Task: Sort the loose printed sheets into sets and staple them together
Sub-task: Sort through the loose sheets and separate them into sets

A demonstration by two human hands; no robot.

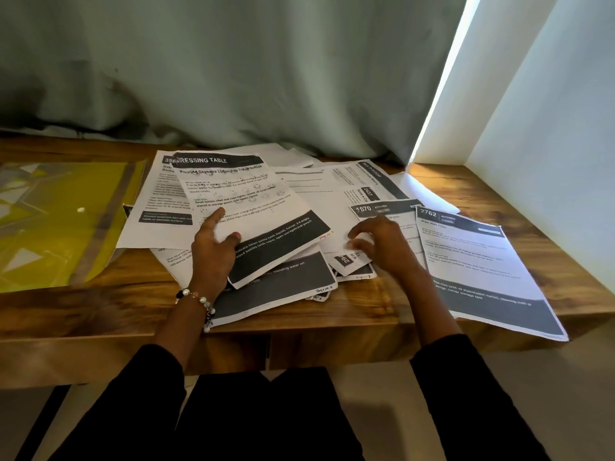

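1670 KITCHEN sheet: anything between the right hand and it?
Nothing visible. The right hand hovers, fingers curled, right by the 1670 KITCHEN sheet, lying face up atop the pile. The ?762 sheet covers only its right edge.

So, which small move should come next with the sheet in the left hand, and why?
Probably set the DRESSING TABLE sheet, held by the left hand, on a bare part of the table to start a set: the pile is mixed, and the right hand hovers over it.
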